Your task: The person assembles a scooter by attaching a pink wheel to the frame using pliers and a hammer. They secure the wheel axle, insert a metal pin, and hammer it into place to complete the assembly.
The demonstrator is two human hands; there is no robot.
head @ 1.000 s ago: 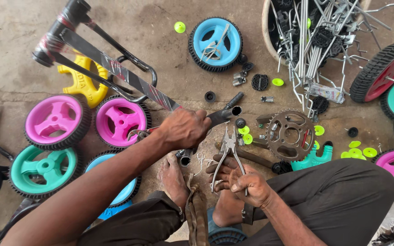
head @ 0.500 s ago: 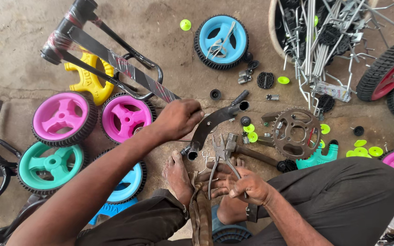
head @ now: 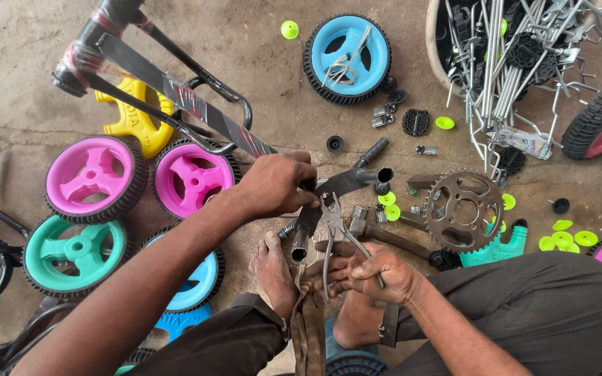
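Dusty concrete floor [head: 245, 42] carries everything. Left hand [head: 273, 184] is clenched around a black bent metal tube bracket [head: 339, 186], long axis slanting towards the person. Right hand [head: 377, 271], nearer below, grasps silver steel pliers [head: 334, 226] (jaws touching the bracket).

The right hand [head: 374, 273] has raised the pliers [head: 336, 226] to the bracket [head: 329, 198].

Daylight is falling evenly on a rough, stained concrete floor [head: 29, 83], which is showing cracks, grey dust and scattered dark oily patches throughout.
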